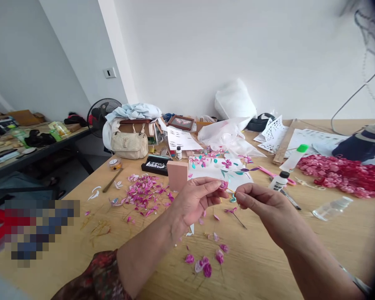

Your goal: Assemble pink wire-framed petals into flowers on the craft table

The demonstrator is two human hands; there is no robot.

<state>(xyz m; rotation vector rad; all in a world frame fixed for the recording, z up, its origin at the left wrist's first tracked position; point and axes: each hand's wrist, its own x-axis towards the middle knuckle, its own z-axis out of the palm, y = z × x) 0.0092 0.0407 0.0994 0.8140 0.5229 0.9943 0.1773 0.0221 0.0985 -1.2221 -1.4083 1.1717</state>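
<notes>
My left hand (193,202) pinches a small pink artificial flower (224,186) between thumb and fingers. Facing it, my right hand (265,202) has thumb and forefinger pressed together on a thin yellow wire (230,191) that runs from the flower; its far end is hidden by the fingers. Beneath the hands lie loose pink petals (207,270) on thin stems, and tweezers (240,218) rest near a pink petal. A heap of pink petals (143,193) spreads to the left. Behind my hands, pink and teal flower sprays (227,163) lie on white paper (203,173).
A pink block (177,176) stands behind my left hand. To the right are a black-capped bottle (279,181), a green-capped bottle (295,158), pink scissors (275,174), a clear bottle (331,208) and heaped red-pink flowers (340,175). A beige bag (130,142) sits at back left.
</notes>
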